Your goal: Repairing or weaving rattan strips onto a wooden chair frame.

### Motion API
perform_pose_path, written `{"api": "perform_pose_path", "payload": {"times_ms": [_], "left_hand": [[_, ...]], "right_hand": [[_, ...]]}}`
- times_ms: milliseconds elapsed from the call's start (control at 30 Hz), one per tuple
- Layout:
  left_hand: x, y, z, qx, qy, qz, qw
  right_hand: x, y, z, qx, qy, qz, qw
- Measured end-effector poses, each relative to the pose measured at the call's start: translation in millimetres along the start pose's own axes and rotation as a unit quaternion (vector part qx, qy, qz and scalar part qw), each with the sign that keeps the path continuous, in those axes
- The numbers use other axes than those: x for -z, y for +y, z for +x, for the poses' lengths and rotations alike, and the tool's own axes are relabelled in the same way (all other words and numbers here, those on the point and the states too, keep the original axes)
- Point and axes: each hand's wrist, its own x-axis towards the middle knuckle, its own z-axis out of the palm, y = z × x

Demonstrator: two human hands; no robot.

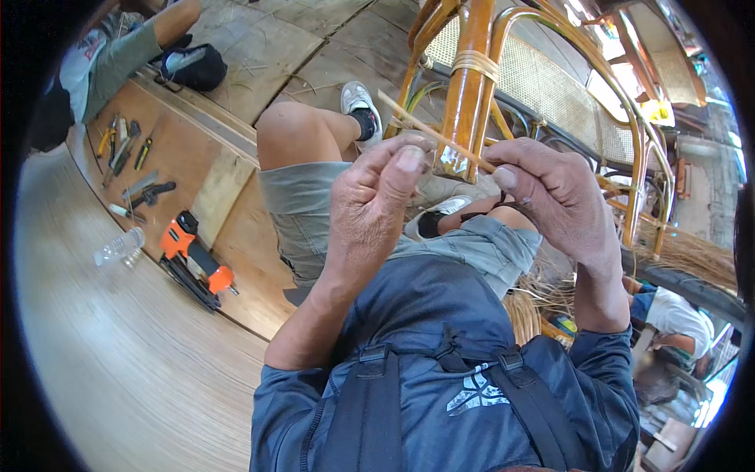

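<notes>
My right hand (554, 197) pinches the lower end of a thin, pale rattan strip (448, 143) between thumb and fingers. From there the strip slants up and left, past the fingertips of my left hand (373, 193). That left hand is closed, thumb against fingers; what it grips, if anything, is too small to make out. Just beyond both hands stands a glossy brown rattan furniture frame (464, 98), with a pale wrapped binding (474, 66) around its thick post. A woven cane panel (539, 75) lies behind it.
At left, a wooden bench (224, 200) carries an orange and black nail gun (193, 256), pliers (118, 157) and a hammer (153, 194). A clear plastic bottle (119, 246) lies beside them. One person (110, 67) sits at upper left, another (680, 322) at right. Loose rattan strands (692, 256) lie at right.
</notes>
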Motion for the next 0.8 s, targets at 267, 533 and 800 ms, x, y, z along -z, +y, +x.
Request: {"api": "perform_pose_path", "payload": {"times_ms": [267, 533, 800], "left_hand": [[5.2, -25.8, 0.7, 0.212, 0.035, -0.409, 0.887], [2.8, -80.6, 0.5, 0.341, 0.095, -0.429, 0.831], [-5.8, -89.8, 0.8, 0.385, 0.075, -0.446, 0.805]], "right_hand": [[2.9, -0.6, 22.9, -0.04, -0.133, -0.114, 0.984], [19.3, -7.7, 26.3, -0.109, -0.125, -0.167, 0.972], [23.4, -9.7, 26.3, -0.154, -0.144, -0.162, 0.964]]}}
